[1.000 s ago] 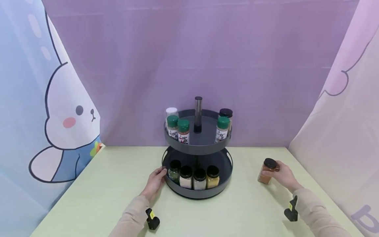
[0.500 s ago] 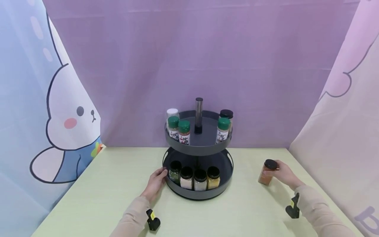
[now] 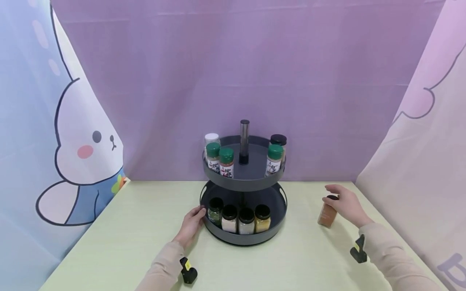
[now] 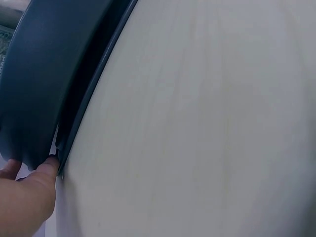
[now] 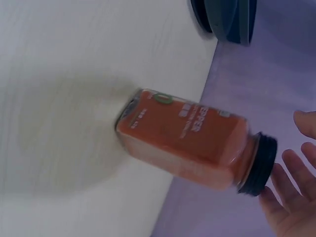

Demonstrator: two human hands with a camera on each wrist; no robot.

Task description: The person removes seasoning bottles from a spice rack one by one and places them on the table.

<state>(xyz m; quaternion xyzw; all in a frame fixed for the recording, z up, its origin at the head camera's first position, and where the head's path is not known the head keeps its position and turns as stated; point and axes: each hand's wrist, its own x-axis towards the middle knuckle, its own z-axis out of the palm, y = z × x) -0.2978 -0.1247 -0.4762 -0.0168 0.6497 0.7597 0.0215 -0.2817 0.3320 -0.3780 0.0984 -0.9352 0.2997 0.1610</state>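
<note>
A two-tier round spice rack in dark grey stands mid-table. My left hand grips the left side of its lower tray by the rim; in the left wrist view the fingertips sit at the tray's edge. Several black-lidded spice jars stand in a row along the lower tray's front. To the right, a pepper jar with reddish powder and a black lid stands upright on the table. Spread around and over that lid, my right hand has its fingers apart, and the right wrist view shows the fingertips close to the lid.
On the upper tray are green-capped bottles, a white-capped bottle and a black-lidded jar. A grey post rises from the middle. A purple curtain hangs behind the pale table.
My right hand has let go of the pepper jar and opened its fingers, lifting slightly over the lid. The jar stays in place. My left hand holds the same spot on the rack.
</note>
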